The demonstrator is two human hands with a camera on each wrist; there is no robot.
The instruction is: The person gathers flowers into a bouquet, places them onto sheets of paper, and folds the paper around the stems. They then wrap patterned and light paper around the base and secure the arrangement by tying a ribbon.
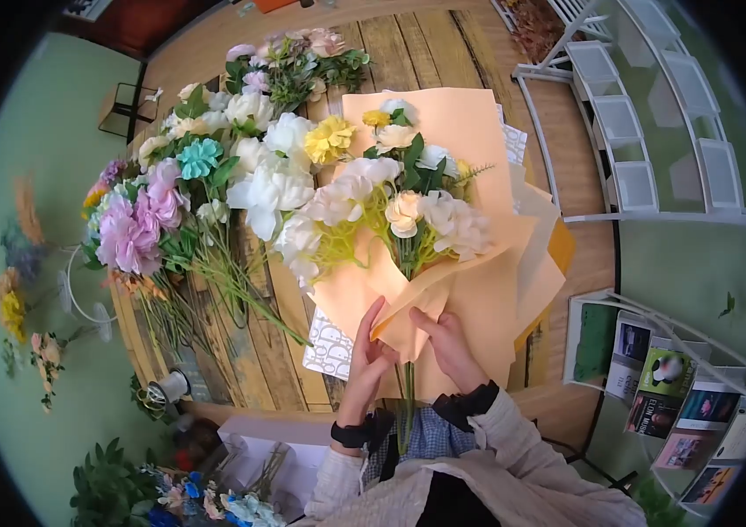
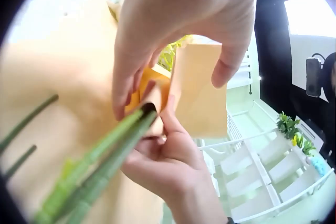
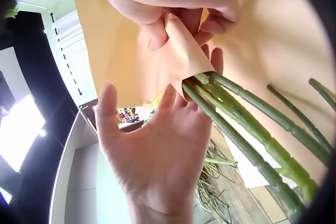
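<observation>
A bouquet of white hydrangea-like blooms and a peach rose (image 1: 403, 214) lies on peach wrapping paper (image 1: 487, 303), which folds around its stems. Pinching the folded paper near the stems, my right hand (image 1: 452, 351) has its thumb on top and fingers partly hidden behind it. My left hand (image 1: 366, 362) rests against the other side of the fold, fingers extended and thumb held apart, as the right wrist view shows with the left palm (image 3: 163, 166). Green stems (image 3: 252, 129) stick out below the paper cone (image 3: 173, 56).
Loose artificial flowers (image 1: 259, 184) spread over the wooden table (image 1: 417, 48) to the left, their stems toward me. Patterned paper (image 1: 329, 347) shows under the wrap. A wire spool (image 1: 171, 386) stands at the table's near left, and a magazine rack (image 1: 671, 395) at the right.
</observation>
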